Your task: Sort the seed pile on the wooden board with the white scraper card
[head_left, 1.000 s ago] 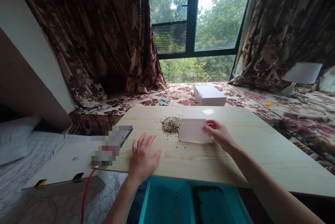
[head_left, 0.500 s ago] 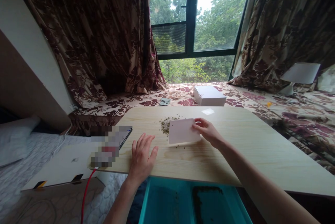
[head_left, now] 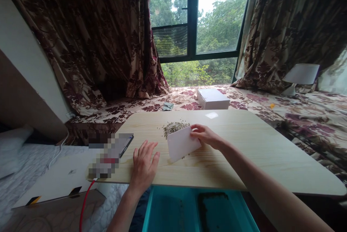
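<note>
My right hand (head_left: 207, 136) pinches a thin white card (head_left: 183, 144) by its upper right corner. The card is tilted over the pale wooden table (head_left: 227, 167), in front of a loose pile of small dark grains (head_left: 173, 127). It hides part of the pile, and a few grains show near its lower edge. To the left of the card, my left hand (head_left: 145, 163) rests palm down at the table's near edge, fingers apart and holding nothing. Below that edge sits a turquoise two-part tray (head_left: 170, 210); its right part has a dark residue.
A partly blurred device (head_left: 126, 147) with a red cable (head_left: 84, 203) lies at the table's left end. Beyond the table, a white box (head_left: 214, 99), a crumpled grey-green cloth (head_left: 168, 106) and a lamp (head_left: 302, 74) stand on the floral window ledge.
My right hand has moved the card slightly left and nearer, turning it so its left end hangs lower. More of the grain pile shows behind it. My left hand stays open.
</note>
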Motion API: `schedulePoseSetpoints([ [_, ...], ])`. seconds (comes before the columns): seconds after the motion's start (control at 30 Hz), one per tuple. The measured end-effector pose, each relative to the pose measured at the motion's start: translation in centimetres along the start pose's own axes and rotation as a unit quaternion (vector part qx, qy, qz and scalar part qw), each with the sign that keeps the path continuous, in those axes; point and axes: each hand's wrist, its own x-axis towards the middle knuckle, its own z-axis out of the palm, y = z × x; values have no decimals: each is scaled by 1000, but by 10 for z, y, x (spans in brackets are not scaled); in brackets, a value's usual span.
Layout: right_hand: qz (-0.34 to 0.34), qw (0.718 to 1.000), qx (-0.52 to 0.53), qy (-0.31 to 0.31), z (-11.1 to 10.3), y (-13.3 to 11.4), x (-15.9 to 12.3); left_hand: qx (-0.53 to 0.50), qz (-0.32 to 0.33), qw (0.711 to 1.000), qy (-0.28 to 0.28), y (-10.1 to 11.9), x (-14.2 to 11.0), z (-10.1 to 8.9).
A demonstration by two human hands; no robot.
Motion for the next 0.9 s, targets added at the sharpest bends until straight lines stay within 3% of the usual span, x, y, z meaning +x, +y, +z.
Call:
schedulePoseSetpoints([
  [0.33, 57, 989, -5, -140, -21, -7, -46, 4, 1, 1000, -9, -1, 0, 1],
  [0.53, 58, 980, -18, -188, -33, -15, -71, 4, -1, 1000, -11, 0, 0, 0],
  [0.6, 38, 988, -11, -148, -38, -16, -71, 5, 2, 1000, -10, 0, 0, 0],
  [0.7, -15, 1000, 0, 19, -47, -12, -63, 14, 10, 1000, -5, 0, 0, 1],
  [0.8, -46, 981, 12, 188, -55, -1, -50, 28, 18, 999, 7, -1, 0, 3],
  [0.9, -51, 964, 17, 259, -57, 7, -44, 36, 24, 999, 17, 0, -1, 4],
])
